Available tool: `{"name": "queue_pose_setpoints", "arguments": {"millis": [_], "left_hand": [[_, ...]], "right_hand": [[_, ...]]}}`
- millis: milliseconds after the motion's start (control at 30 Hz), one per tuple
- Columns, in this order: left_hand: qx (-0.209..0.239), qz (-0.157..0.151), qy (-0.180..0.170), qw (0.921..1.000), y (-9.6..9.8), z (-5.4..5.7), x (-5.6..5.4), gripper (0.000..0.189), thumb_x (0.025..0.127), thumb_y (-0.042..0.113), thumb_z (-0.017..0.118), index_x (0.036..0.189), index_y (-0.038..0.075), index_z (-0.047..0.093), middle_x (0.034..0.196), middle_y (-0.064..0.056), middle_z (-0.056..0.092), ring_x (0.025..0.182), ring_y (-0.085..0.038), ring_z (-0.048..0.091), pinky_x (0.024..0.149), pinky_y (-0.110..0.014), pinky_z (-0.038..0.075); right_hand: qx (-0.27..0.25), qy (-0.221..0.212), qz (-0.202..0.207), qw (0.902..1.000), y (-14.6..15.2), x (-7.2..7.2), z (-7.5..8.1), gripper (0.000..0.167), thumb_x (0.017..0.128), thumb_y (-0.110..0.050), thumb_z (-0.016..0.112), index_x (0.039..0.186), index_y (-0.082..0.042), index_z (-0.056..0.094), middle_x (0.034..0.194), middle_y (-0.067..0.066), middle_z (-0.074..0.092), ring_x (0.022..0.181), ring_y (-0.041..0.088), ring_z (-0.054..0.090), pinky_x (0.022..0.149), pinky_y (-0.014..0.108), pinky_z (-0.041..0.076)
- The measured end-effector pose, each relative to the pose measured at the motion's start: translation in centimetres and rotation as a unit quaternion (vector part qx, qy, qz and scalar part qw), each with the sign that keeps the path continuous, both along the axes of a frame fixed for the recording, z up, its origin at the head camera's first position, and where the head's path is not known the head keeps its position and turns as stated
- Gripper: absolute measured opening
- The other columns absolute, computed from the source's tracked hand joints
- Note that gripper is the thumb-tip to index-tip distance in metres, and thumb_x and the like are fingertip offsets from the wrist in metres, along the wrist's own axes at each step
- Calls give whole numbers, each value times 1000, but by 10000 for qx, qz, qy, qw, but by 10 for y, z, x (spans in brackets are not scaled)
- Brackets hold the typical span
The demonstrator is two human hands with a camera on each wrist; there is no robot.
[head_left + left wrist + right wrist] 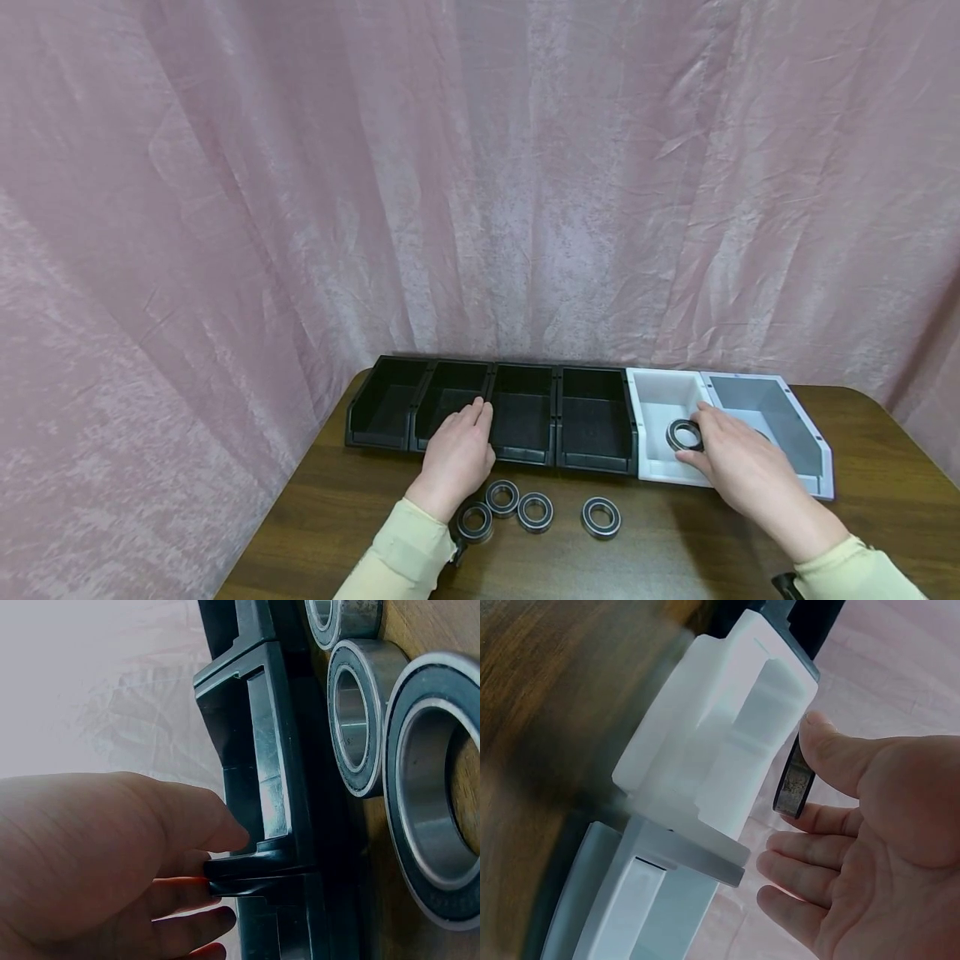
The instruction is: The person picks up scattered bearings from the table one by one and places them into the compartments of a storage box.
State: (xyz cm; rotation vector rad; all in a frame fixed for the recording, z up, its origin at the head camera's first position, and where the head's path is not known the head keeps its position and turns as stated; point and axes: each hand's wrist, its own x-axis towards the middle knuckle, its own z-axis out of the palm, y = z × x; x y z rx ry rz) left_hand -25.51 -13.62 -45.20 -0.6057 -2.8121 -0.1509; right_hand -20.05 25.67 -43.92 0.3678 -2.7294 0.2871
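My right hand (750, 462) pinches a ball bearing (671, 437) between thumb and forefinger, above the white bin (647, 468). In the right wrist view the bearing (793, 784) is edge-on, with the other fingers loosely bent. My left hand (459, 454) reaches over the front of the black bins (522, 457), fingers fairly straight and together. The left wrist view puts its thumb and fingers by the divider between two bins (259, 866); whether they touch it I cannot tell. Several bearings lie flat on the table, three near my left wrist (536, 528) and one apart (602, 534).
The bins stand in one row, black ones to the left, then the white one and a grey bin (780, 417) at the right end. Partly behind my right hand, a small rounded edge shows in the grey bin. A pink curtain (480, 183) hangs behind the wooden table (300, 517).
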Motion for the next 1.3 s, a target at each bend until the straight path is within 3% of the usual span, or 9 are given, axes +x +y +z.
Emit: {"name": "queue_pose_setpoints", "arguments": {"millis": [233, 467, 1300], "left_hand": [[-45, -9, 26, 10000, 1, 0, -1, 59, 99, 14, 79, 151, -5, 62, 159, -23, 59, 145, -37, 60, 122, -50, 47], [-60, -5, 1, 10000, 0, -1, -1, 60, 98, 14, 80, 151, -5, 61, 159, -22, 58, 145, -36, 60, 122, -49, 47], [-30, 51, -56, 10000, 1, 0, 0, 61, 98, 15, 81, 152, -4, 61, 160, -22, 58, 146, -36, 59, 122, -50, 47]], "right_hand": [[-55, -145, -91, 9998, -1, -6, -4, 63, 93, -27, 90, 130, 13, 59, 143, 40, 60, 128, 57, 63, 103, 68, 54], [-85, -138, -107, 9998, -3, -12, -7, 65, 93, -26, 91, 130, 16, 57, 139, 42, 62, 126, 58, 64, 102, 68, 54], [-88, -246, -176, 9995, -6, -29, -12, 59, 96, -27, 88, 126, 15, 60, 145, 43, 57, 134, 60, 57, 107, 70, 51]]}}
